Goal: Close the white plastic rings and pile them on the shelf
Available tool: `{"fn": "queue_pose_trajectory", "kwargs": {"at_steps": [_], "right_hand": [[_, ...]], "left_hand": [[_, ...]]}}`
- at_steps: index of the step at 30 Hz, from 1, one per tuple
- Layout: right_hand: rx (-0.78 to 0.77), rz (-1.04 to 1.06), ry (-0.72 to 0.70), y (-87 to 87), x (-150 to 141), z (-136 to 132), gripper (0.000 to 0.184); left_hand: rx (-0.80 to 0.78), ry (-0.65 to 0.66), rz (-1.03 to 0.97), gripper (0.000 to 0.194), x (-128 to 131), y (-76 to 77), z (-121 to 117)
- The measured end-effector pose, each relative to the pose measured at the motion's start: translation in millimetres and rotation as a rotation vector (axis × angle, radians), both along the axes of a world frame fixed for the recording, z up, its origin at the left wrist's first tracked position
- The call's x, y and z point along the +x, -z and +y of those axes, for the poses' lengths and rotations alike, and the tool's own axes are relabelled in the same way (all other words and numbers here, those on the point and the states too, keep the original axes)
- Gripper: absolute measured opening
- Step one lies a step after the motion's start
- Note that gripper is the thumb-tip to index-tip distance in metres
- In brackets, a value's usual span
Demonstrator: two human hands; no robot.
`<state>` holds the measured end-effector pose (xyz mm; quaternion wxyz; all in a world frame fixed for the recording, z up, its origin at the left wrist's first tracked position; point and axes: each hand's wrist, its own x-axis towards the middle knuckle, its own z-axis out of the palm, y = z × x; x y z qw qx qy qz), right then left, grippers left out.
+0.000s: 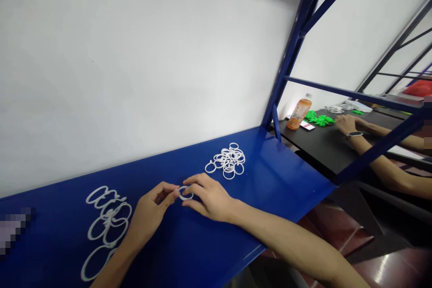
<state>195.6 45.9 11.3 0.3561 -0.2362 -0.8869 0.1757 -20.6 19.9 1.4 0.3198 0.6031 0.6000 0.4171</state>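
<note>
Both my hands meet over the blue shelf (276,175) and pinch one small white plastic ring (185,193) between them. My left hand (151,211) grips its left side with thumb and fingertips. My right hand (209,198) grips its right side, fingers curled. A pile of small white rings (228,160) lies just beyond my right hand. A group of larger white rings (108,220) lies left of my left hand, partly hidden by my left forearm.
A white wall stands behind the shelf, and a blue frame post (286,63) rises at its right end. On a black table (324,144) to the right, another person's hand (346,123) works by green parts (319,119) and an orange drink bottle (299,112).
</note>
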Motion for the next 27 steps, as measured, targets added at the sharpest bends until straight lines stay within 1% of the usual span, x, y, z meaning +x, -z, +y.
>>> {"fn": "queue_pose_trajectory", "kwargs": {"at_steps": [2, 4, 6, 9, 13, 15, 17, 19, 21, 24, 26, 27], "right_hand": [[-0.038, 0.02, 0.019, 3.4, -1, 2, 0.02], [-0.128, 0.106, 0.065, 6.5, -2, 3, 0.019], [-0.223, 0.184, 0.075, 8.0, -3, 3, 0.019], [-0.322, 0.196, 0.006, 7.6, -3, 2, 0.018], [-0.373, 0.163, -0.049, 5.8, 0, 0, 0.011], [-0.361, 0.138, -0.077, 5.4, 2, -1, 0.011], [-0.329, 0.103, -0.107, 5.5, 5, -2, 0.012], [-0.282, 0.064, -0.12, 6.4, 6, -3, 0.012], [-0.231, 0.026, -0.1, 7.5, 5, -1, 0.011], [-0.116, -0.026, 0.008, 8.1, 6, 9, 0.012], [-0.031, -0.057, 0.147, 7.1, 14, 22, 0.015], [0.007, -0.077, 0.232, 6.2, 20, 31, 0.016]], "left_hand": [[0.005, 0.004, -0.04, 0.045, 1, -1.0, -1], [0.01, 0.015, -0.054, 0.045, 4, -4.2, -4], [0.019, 0.017, -0.042, 0.042, 6, -7.9, -6], [0.049, -0.004, -0.036, 0.04, 9, -9.9, -7], [0.06, 0.021, 0.015, 0.037, 7, -3.7, -7], [0.076, 0.063, 0.041, 0.034, 6, 0.6, -7], [0.106, 0.112, 0.041, 0.036, 6, 3.5, -9], [0.123, 0.152, 0.048, 0.037, 8, 3.9, -9], [0.109, 0.157, 0.094, 0.037, 11, 1.9, -8], [0.116, 0.138, 0.263, 0.033, 8, -4.6, -3], [0.188, 0.098, 0.455, 0.033, -7, -9.7, 2], [0.233, 0.052, 0.572, 0.035, -18, -12.0, 3]]}}
